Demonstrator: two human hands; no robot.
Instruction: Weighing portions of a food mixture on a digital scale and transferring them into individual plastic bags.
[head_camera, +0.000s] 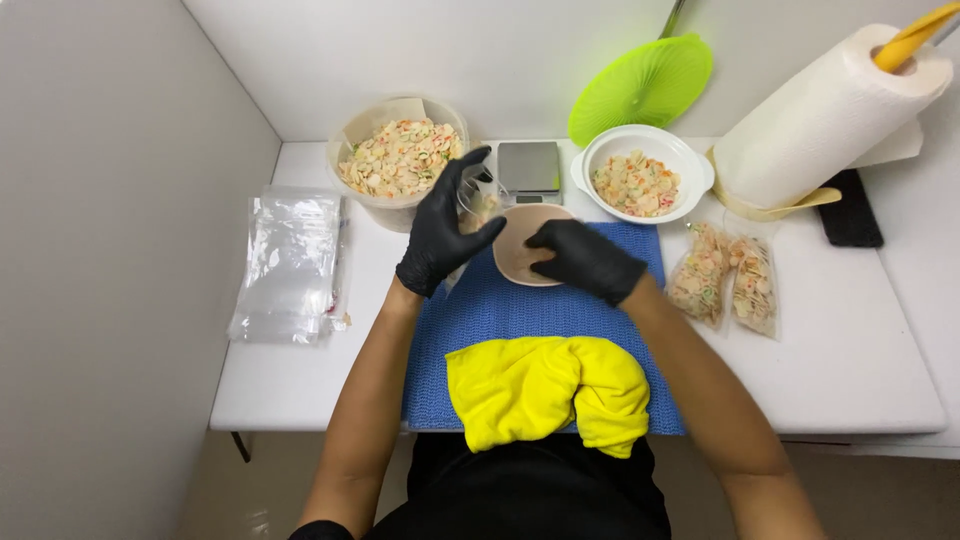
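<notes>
Both hands wear black gloves. My left hand (441, 226) grips a clear plastic bag (478, 203) with some coloured shell pasta in it, held upright above the blue mat (520, 310). My right hand (585, 259) rests on a small beige bowl (520, 250) on the mat, fingers curled over its rim. Just beyond the bowl stands a small grey scale (529, 168). A large clear tub (398, 160) of the same pasta is at the back left. A white bowl (640, 175) with pasta sits at the back right.
A stack of empty clear bags (288, 262) lies at the left. Two filled bags (725, 275) lie at the right. A yellow cloth (545, 390) covers the mat's near edge. A paper towel roll (825, 115), a green lid (642, 85) and a black object (850, 210) stand behind.
</notes>
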